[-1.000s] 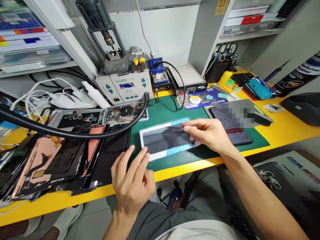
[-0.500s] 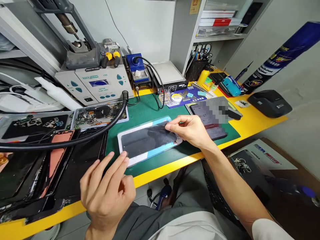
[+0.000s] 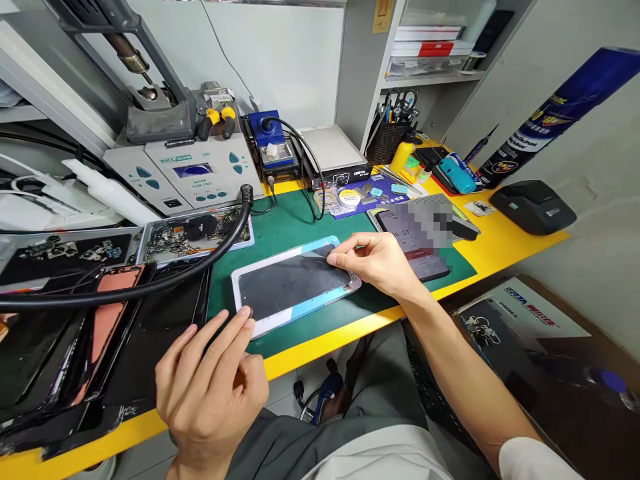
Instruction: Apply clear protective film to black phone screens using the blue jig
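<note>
So from my end, the thing in play is the flat rectangular panel with a dark glass face and a white-and-light-blue border (image 3: 293,285). It's lying flat on the dark green cutting mat (image 3: 300,227), roughly in the middle of the yellow-edged workbench (image 3: 500,250), tilted a bit so its right end sits further back.

My right hand (image 3: 383,263) is on the panel's right end. Thumb and forefinger are pinched close together right at the top right corner, gripping something thin at the edge; can't tell if it's a film tab or the panel edge itself. The other fingers are curled loosely over the end of the panel.

My left hand (image 3: 213,383) is at the near left corner, fingers stretched out and spread a little, with the fingertips (image 3: 243,313) resting on the white border. Not gripping anything, just pressing flat.

Around it: a pixelated-screen phone (image 3: 417,237) just right of my right hand, a thick black hose (image 3: 150,283) arcing over a pile of dark disassembled phone screens and back covers (image 3: 100,333) on the left, a grey rework station with a blue display (image 3: 193,177) at the back, and a tall blue-and-black spray can (image 3: 555,113) leaning against the right wall.
</note>
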The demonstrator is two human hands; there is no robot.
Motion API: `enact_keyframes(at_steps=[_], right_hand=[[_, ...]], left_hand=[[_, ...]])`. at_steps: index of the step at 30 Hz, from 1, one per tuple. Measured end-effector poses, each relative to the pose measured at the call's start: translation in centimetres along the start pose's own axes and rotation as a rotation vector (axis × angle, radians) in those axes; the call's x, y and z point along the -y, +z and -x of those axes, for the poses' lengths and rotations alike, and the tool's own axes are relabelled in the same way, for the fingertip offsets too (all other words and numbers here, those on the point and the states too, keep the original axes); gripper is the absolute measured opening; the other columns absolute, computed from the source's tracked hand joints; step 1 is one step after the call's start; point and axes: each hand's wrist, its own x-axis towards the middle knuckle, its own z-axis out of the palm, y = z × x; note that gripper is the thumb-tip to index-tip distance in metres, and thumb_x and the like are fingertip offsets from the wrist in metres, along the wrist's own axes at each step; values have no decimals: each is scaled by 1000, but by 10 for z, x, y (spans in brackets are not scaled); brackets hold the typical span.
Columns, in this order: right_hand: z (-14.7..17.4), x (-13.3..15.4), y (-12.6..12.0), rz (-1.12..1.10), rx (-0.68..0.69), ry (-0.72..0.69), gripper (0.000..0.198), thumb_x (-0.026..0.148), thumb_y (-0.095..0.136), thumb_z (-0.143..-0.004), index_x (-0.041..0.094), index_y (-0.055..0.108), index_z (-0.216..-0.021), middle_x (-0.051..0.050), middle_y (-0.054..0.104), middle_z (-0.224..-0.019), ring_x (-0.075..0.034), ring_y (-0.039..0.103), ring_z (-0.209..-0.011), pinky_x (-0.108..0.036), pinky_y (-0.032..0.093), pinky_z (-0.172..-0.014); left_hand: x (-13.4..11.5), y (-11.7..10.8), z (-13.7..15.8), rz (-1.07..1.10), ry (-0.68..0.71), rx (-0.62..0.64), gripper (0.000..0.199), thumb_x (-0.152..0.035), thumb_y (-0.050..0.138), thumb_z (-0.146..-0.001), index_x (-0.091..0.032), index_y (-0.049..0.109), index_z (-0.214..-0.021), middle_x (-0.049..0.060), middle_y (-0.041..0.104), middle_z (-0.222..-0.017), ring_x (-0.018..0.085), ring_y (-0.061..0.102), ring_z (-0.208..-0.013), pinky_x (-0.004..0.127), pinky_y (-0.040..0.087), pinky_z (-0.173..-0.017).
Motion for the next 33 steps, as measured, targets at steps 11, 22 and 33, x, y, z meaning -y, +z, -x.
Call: enact_keyframes(at_steps=[11, 22, 33], right_hand=[[-1, 0, 0, 123, -28, -20, 28, 40, 83, -75, 14, 75, -78, 4, 51, -57, -7, 41, -49, -20, 30, -44], [-1, -2, -1, 145, -16, 1, 28, 42, 82, -76, 15, 75, -80, 5, 49, -55, -8, 41, -49, -21, 31, -45], [-1, -7, 0, 188, -19, -15, 31, 45, 79, -77, 15, 72, -80, 4, 47, -60, -9, 38, -53, -22, 30, -46]], left_hand=[[2, 2, 3, 9, -5, -2, 55, 9, 67, -60, -15, 72, -110, 8, 78, -106, 31, 74, -95, 52, 52, -99], [1, 1, 2, 27, -15, -20, 53, 9, 67, -63, -15, 72, -109, 8, 78, -107, 29, 74, -94, 50, 52, -98], [1, -2, 1, 30, -29, -8, 48, 6, 64, -71, -19, 70, -112, 6, 77, -111, 26, 74, -95, 48, 51, -99]])
